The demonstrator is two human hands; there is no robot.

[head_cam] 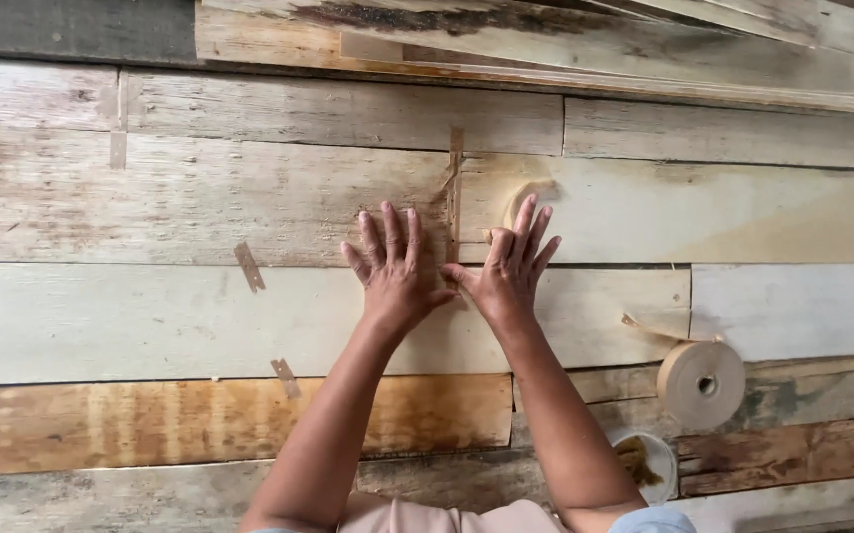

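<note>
Hands [394, 268] [508, 271] flat, apparently pressing tape strip [455, 192].

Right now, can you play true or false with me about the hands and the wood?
1. Both hands lie flat on thin wood sheets. True: left hand, right hand, wood sheets.
2. A vertical tape strip runs above the hands. True.
3. The tape roll sits left of the hands. False: it lies to their right.
4. The right hand holds a hammer. False: its fingers are spread and hold nothing.
</note>
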